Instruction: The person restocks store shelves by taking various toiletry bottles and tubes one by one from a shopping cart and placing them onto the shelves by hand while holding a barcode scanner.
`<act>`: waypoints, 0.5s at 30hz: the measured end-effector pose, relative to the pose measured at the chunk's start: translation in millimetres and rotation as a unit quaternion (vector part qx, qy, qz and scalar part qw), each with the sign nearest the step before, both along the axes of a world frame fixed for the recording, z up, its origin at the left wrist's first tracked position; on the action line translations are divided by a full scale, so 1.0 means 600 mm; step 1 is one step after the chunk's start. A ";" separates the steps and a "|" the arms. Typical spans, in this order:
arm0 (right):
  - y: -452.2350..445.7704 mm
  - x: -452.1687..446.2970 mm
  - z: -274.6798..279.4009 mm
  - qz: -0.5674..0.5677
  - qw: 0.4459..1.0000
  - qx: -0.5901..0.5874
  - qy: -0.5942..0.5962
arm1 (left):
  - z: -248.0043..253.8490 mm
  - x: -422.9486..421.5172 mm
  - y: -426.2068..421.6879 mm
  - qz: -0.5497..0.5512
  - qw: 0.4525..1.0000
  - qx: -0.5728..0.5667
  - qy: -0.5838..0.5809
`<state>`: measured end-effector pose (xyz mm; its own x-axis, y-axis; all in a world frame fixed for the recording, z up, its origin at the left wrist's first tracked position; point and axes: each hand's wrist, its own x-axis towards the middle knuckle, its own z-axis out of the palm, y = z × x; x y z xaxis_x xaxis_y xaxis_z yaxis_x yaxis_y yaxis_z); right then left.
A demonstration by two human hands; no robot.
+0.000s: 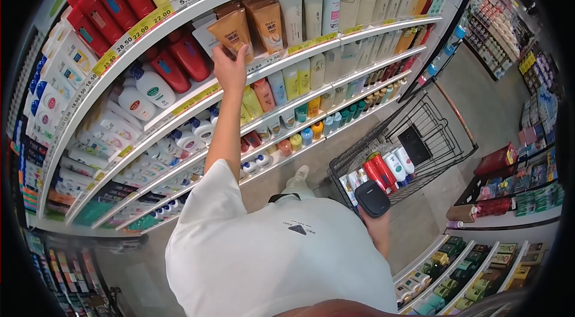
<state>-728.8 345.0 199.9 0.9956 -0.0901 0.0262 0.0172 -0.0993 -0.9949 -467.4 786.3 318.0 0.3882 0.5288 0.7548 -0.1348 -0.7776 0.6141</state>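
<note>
On the upper shelf, my left hand (pixel 230 68) has its fingers around the lower end of an orange tube (pixel 231 30). A similar orange-brown tube (pixel 268 24) stands just to its right, and white tubes (pixel 291 16) stand beyond that. Down at my right side, my right hand (pixel 376 226) holds a black rounded case (pixel 372 198) by its lower part. Behind the case, red and white bottles (pixel 383 168) lie in the shopping cart (pixel 428 180).
Red bottles (pixel 179 65) and white bottles (pixel 153 87) fill the shelf left of my left hand. A shelf edge (pixel 311 45) with price labels runs below the tubes. More stocked shelves (pixel 473 272) stand at the lower right.
</note>
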 end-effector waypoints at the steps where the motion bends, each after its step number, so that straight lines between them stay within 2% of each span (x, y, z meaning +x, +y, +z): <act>1: 0.000 0.001 -0.001 0.001 1.000 -0.002 -0.002 | -0.012 0.013 0.009 0.013 0.999 -0.003 0.030; 3: 0.001 0.004 -0.005 -0.004 1.000 -0.002 -0.027 | -0.029 0.031 0.016 0.023 0.998 0.002 0.052; 9: -0.014 -0.001 -0.021 -0.008 1.000 -0.027 -0.006 | -0.058 0.051 0.026 0.032 0.993 -0.008 0.112; 11: -0.013 -0.002 -0.017 -0.009 0.999 -0.014 0.041 | -0.056 0.049 0.022 0.010 0.991 -0.021 0.135; 15: -0.009 0.003 0.000 -0.005 0.998 -0.012 0.063 | -0.069 0.052 0.027 0.015 0.992 -0.009 0.122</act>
<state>-726.7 339.3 200.1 0.9901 -0.1015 -0.0970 -0.1092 -0.1224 -0.9865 -435.9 802.3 276.6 0.5419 0.5552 0.6309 0.0421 -0.7678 0.6393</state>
